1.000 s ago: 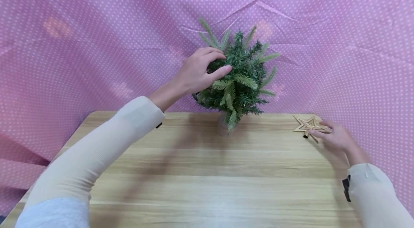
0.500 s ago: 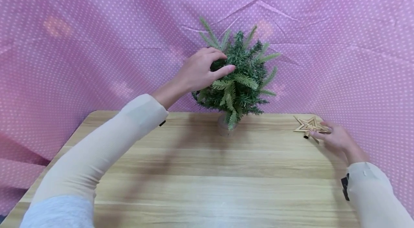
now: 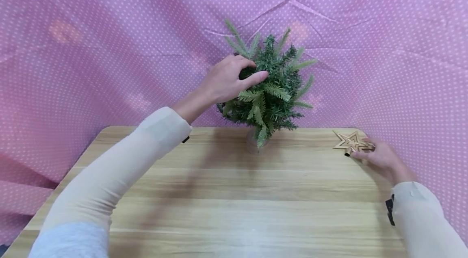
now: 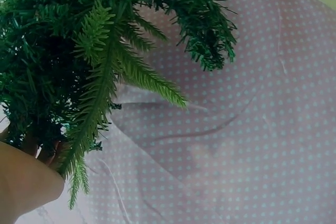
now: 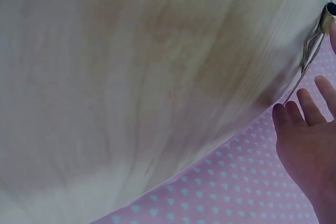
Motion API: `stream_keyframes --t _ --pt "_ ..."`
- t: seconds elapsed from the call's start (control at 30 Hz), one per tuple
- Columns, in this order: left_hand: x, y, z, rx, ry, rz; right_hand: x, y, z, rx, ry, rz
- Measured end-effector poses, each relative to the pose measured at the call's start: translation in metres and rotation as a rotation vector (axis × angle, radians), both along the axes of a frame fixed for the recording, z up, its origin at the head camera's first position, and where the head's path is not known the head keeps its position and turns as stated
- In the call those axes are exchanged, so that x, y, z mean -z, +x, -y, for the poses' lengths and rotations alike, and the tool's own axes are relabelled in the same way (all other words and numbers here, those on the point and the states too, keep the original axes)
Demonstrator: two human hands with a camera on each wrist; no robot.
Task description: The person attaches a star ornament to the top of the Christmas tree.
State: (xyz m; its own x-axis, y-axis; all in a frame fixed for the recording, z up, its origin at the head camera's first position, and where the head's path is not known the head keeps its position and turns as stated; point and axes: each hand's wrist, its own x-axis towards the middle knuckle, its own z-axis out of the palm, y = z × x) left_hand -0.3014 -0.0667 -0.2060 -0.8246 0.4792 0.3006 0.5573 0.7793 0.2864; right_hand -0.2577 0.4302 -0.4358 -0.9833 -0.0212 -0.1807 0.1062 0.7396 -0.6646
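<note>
A small artificial Christmas tree stands upright near the table's back edge in the head view. My left hand grips its upper left branches, thumb across the front and fingertips sunk in the needles. In the left wrist view, light green sprigs overlap part of that hand. At the back right corner, a gold star tree topper with a short round socket lies close over the tabletop. My right hand pinches it between thumb and fingers from the right side. Its socket shows beside the thumb in the right wrist view.
The tree's base is a pale, see-through pot on the wooden table. A pink dotted cloth hangs behind and along both sides of the table, close to the right hand.
My left hand has shifted slightly right, its thumb further over the tree's branches. The star topper has turned and moved very slightly right in my right hand. The tree stays in place.
</note>
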Motion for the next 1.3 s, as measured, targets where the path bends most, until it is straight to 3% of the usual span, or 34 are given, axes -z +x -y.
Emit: stream_keyframes --t 0.2,0.5,0.73,0.93,1.23,1.3 --pt "0.000 0.000 -0.004 -0.016 -0.013 -0.015 0.003 0.000 -0.002 -0.018 0.016 -0.005" --pt "0.001 0.000 -0.004 -0.009 -0.015 -0.040 0.005 0.000 -0.006 -0.001 -0.045 0.027" --pt "0.005 0.002 -0.002 0.006 0.016 -0.072 0.005 -0.003 -0.007 -0.003 0.020 0.018" --pt "0.008 0.003 -0.001 0.009 0.015 -0.096 0.004 -0.002 -0.007 0.021 -0.025 0.044" --pt "0.010 0.003 0.000 0.023 0.027 -0.131 0.000 -0.003 -0.003 0.023 0.009 0.041" --pt "0.010 0.004 0.000 0.023 0.021 -0.141 -0.001 -0.004 -0.002 0.011 0.065 0.009"
